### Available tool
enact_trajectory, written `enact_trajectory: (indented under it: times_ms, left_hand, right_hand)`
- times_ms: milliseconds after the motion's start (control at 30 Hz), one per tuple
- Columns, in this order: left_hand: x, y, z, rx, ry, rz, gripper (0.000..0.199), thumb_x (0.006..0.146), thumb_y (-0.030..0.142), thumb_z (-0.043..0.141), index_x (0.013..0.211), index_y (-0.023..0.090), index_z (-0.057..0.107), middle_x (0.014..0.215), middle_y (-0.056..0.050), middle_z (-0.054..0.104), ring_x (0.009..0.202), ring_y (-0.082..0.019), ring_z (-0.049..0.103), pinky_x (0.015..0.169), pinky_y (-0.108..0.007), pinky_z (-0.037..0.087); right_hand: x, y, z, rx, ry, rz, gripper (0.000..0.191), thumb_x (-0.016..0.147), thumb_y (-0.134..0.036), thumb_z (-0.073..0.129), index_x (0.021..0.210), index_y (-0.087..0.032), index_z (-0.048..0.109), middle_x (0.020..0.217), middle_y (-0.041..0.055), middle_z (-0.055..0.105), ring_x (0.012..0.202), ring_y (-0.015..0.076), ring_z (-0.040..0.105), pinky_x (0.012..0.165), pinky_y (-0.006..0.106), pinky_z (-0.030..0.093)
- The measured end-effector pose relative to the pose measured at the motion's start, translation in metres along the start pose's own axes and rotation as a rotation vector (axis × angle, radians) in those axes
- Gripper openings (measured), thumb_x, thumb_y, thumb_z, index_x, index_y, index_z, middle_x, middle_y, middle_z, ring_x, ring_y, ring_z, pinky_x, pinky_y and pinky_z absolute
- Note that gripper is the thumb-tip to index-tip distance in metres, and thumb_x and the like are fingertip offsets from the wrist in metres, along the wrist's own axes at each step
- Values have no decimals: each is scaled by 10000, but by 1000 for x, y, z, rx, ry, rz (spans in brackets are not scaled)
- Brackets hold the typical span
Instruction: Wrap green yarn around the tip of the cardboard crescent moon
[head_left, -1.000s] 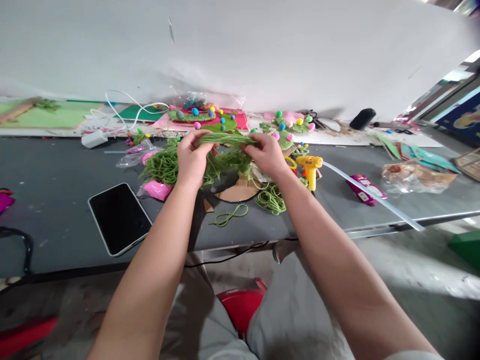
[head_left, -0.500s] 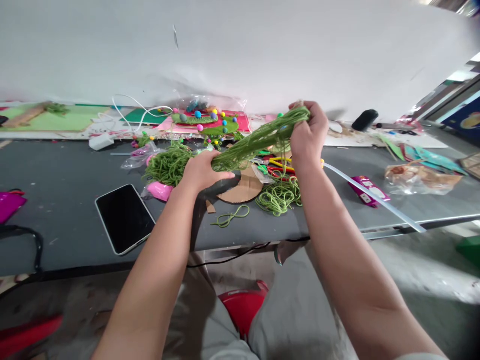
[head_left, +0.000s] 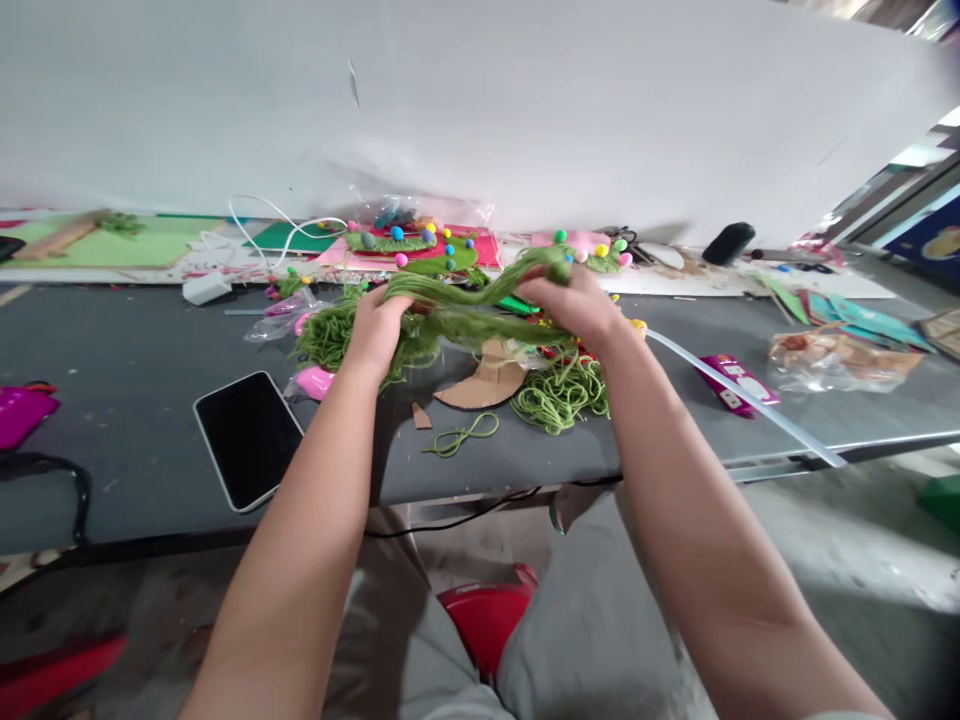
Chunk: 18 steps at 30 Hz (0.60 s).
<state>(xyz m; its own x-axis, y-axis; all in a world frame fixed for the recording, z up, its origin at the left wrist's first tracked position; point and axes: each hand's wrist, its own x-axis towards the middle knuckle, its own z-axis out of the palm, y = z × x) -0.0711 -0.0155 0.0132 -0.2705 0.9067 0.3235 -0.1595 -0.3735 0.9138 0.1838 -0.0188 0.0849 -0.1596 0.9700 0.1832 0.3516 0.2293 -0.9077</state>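
Observation:
A loose skein of green yarn stretches between my hands above the table, its strands sagging and blurred. My left hand grips its left end, with yarn looped over the fingers. At the other end my right hand is closed on the yarn. Below lie a curved cardboard piece and a small cardboard scrap. One pile of green yarn is beside my left hand, and another coil lies beneath my right. A short looped strand rests near the table's front edge.
On the grey table a phone lies at left. A translucent strip crosses a purple packet at right. Behind are a white adapter, coloured sheets with pompoms, and a black object.
My right hand has come down and inward, and my left hand has shifted slightly left and up. The yarn, taut and slanted before, now hangs slacker and more level between them.

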Motion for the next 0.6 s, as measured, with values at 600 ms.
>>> enact_trajectory:
  times_ms: [600]
  left_hand:
    - [-15,24,-7,739,-330,260,490,677,201,608,1147,259,735,1183,-29,751,1111,-306,679,1016,-445,498]
  right_hand:
    - [-15,20,92,-921,-276,-206,382,831,-115,521,1172,-158,688,1159,152,728,1078,313,680,866,401,515]
